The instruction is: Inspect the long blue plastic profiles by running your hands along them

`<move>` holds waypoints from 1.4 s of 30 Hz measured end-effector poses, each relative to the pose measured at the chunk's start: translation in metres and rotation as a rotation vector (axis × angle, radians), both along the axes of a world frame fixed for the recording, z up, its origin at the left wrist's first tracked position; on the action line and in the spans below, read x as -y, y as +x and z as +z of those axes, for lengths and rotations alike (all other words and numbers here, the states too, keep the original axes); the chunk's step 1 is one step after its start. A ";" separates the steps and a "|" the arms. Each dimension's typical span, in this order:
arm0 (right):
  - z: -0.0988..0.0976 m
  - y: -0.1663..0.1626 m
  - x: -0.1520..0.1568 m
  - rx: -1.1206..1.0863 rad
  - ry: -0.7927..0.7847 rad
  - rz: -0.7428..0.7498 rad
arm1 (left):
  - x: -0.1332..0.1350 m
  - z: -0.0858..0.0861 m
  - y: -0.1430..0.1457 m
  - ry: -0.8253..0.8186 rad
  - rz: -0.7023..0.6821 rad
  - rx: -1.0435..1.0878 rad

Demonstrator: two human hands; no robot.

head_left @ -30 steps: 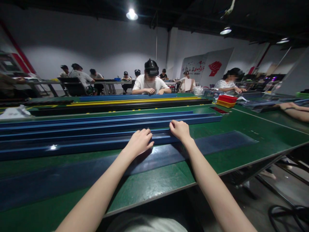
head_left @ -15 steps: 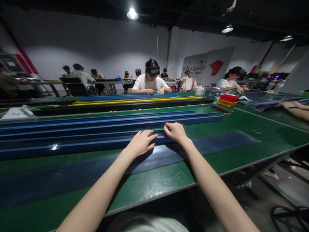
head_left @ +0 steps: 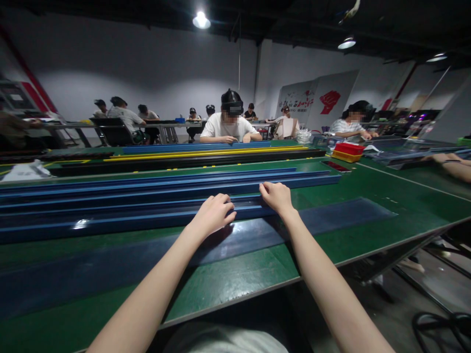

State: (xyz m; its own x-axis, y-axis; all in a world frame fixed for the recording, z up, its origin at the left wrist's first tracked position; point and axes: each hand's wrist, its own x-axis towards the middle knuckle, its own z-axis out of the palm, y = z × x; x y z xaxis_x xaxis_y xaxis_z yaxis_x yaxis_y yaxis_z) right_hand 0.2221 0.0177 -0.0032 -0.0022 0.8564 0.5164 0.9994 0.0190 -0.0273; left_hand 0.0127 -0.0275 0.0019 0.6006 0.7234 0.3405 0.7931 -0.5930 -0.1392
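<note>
A long blue plastic channel strip (head_left: 121, 220) lies across the green table in front of me. My left hand (head_left: 214, 214) rests over it, fingers bent across the top and thumb on the near side. Close to the strip's right end, my right hand (head_left: 277, 197) has its fingers curled over the edge and hides that end. Below both wrists a flat, see-through bluish plastic sheet (head_left: 250, 239) lies lengthwise on the table. More blue channel strips (head_left: 294, 182) lie parallel just beyond my hands.
Farther back lie yellow strips (head_left: 206, 153) and black strips (head_left: 191, 161). A red box (head_left: 348, 151) and a phone (head_left: 336, 167) sit to the right. Opposite, a person (head_left: 230, 122) handles another strip. A co-worker's arm (head_left: 451, 164) reaches in at right. The table's near edge (head_left: 257, 293) crosses below.
My right hand has moved slightly to the right along the strip. My left hand's fingers, more spread before, are now more bent and drawn back a little to the left.
</note>
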 end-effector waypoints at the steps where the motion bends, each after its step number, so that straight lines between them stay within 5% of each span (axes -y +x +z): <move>1: 0.000 -0.001 0.000 0.004 -0.003 0.005 | 0.000 0.000 0.000 0.005 -0.003 -0.009; 18: -0.006 -0.017 0.002 0.056 0.012 0.289 | 0.001 -0.008 0.003 -0.075 -0.025 -0.004; 42: -0.001 0.002 -0.002 -0.032 0.006 -0.012 | -0.001 0.001 -0.001 0.012 0.013 0.057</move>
State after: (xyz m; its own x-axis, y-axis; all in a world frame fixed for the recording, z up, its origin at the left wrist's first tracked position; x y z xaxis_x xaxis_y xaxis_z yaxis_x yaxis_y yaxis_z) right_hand 0.2238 0.0194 -0.0039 0.0251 0.8533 0.5209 0.9982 0.0069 -0.0594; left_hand 0.0118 -0.0262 0.0027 0.5705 0.7267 0.3826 0.8076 -0.5810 -0.1008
